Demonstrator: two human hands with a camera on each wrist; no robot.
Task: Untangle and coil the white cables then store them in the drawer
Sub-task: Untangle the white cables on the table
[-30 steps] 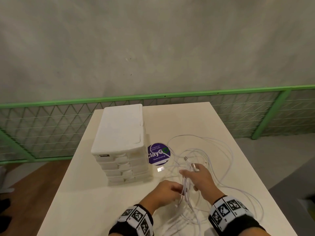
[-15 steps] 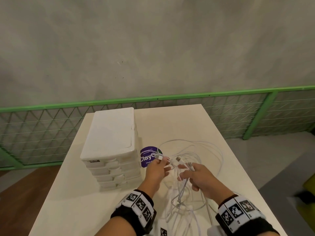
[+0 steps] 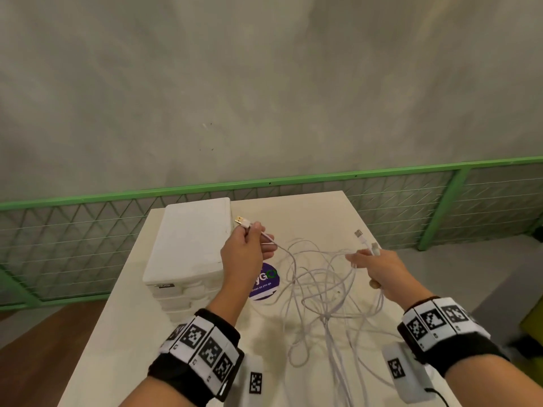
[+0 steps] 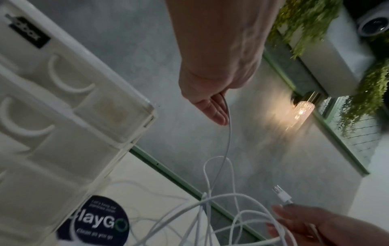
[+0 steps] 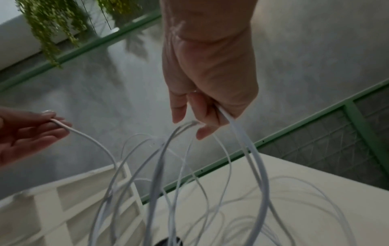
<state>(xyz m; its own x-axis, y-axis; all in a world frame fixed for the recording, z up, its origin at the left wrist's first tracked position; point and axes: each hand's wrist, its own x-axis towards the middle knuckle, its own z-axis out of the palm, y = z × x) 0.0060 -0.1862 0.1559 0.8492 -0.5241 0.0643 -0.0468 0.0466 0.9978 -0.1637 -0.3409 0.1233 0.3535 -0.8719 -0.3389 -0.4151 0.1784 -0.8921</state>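
Observation:
A tangle of white cables [image 3: 320,292] hangs in loops between my two raised hands and trails down onto the white table [image 3: 299,212]. My left hand [image 3: 249,248] pinches one cable just behind its gold USB plug [image 3: 241,221], held up beside the drawer unit. My right hand [image 3: 376,265] grips several strands, with two plug ends [image 3: 360,234] sticking up above its fingers. In the right wrist view the strands [image 5: 242,133] run out under the curled fingers [image 5: 202,106]. The white drawer unit [image 3: 191,248] stands at the left, all drawers closed.
A round purple sticker [image 3: 266,282] lies on the table beside the drawer unit, partly behind my left wrist. A green mesh fence [image 3: 411,207] runs behind the table in front of a grey wall. The table's right edge is close to my right arm.
Both hands have risen from the table and moved apart. The left hand picked up a USB plug end and lifted it; the cable tangle is now stretched up between the hands.

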